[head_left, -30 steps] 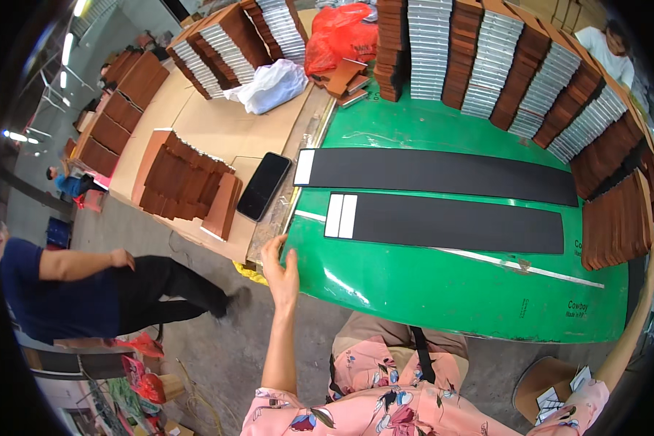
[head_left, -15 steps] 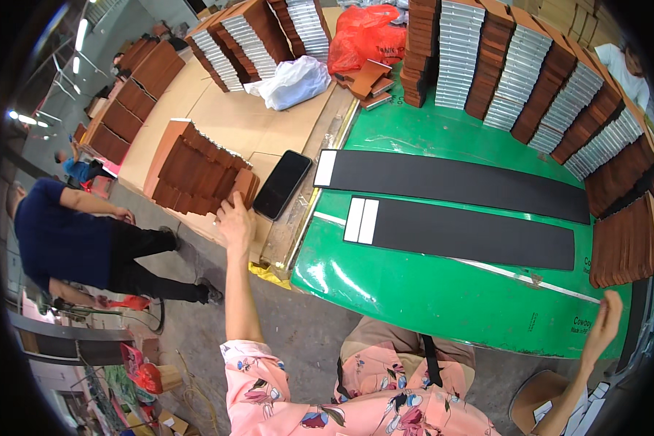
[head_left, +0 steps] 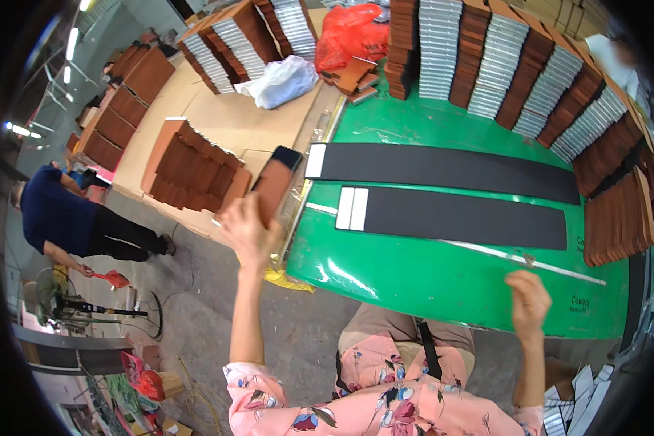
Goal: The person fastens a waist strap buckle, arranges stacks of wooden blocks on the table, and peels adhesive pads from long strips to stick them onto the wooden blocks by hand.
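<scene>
My left hand (head_left: 247,231) pinches a flat reddish-brown piece (head_left: 273,182), which covers much of a black phone (head_left: 288,156) on the tan board. Beside that hand stands a leaning row of brown pieces (head_left: 192,171). Over the front of the green table, my right hand (head_left: 529,299) is closed with its fingers curled; what it holds, if anything, is hidden. Two black strips with white ends, a longer one (head_left: 443,167) behind and a shorter one (head_left: 458,216) in front, lie flat on the green tabletop (head_left: 385,272).
Tall stacks of brown and silver-edged pieces (head_left: 487,65) line the far and right edges. A red plastic bag (head_left: 349,36) and a white bag (head_left: 283,81) sit at the back. A person in dark clothes (head_left: 65,211) is off to the left, near a fan (head_left: 51,294).
My left hand has drawn a brown piece off the row, rightward over the phone. My right hand has moved left from the table's right side, its fingers curling. The person at left has shifted away.
</scene>
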Demonstrator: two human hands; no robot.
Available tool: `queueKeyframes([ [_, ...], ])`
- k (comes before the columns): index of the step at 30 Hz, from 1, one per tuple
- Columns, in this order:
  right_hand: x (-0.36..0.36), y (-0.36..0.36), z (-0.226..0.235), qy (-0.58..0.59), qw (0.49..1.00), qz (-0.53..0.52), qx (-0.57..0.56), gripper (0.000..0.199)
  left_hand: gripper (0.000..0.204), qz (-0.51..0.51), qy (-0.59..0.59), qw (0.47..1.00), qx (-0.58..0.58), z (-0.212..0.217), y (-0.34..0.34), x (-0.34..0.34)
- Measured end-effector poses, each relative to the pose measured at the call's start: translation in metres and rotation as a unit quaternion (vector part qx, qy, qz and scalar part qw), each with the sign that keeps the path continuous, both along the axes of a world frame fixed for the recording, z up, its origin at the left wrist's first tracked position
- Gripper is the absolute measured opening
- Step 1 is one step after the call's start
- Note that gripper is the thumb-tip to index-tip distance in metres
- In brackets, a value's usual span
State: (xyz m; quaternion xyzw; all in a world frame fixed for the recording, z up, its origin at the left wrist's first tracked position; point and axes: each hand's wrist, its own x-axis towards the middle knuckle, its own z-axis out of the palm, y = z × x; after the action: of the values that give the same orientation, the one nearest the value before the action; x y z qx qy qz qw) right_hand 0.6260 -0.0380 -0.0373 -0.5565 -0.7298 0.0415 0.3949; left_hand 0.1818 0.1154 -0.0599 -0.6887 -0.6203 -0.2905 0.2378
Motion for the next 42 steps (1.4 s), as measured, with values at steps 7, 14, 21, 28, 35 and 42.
queueKeyframes([
  [7,-0.096,0.036,-0.01,-0.103,0.992,0.071,-0.02,0.042,0.031,-0.361,0.08,0.929,-0.026,-0.033,-0.089,0.163],
  [14,-0.064,0.032,-0.052,-0.106,0.988,0.06,-0.09,0.05,0.042,-0.394,0.008,0.919,-0.02,-0.039,-0.086,0.177],
  [21,-0.058,0.063,-0.022,-0.054,0.99,0.073,-0.107,0.042,0.055,-0.291,-0.334,0.869,-0.221,-0.051,-0.069,0.129],
  [28,-0.091,0.155,-0.023,-0.052,0.977,0.158,-0.134,0.03,0.041,-0.07,-0.237,0.961,-0.122,-0.064,0.042,0.066],
  [35,-0.15,0.234,-0.042,-0.039,0.959,0.231,-0.158,0.033,0.04,0.031,-0.217,0.96,-0.176,-0.077,0.103,0.049],
  [42,-0.17,0.27,-0.057,0.074,0.954,0.214,-0.195,0.031,0.024,-0.047,-0.69,0.666,-0.279,-0.053,0.11,0.046],
])
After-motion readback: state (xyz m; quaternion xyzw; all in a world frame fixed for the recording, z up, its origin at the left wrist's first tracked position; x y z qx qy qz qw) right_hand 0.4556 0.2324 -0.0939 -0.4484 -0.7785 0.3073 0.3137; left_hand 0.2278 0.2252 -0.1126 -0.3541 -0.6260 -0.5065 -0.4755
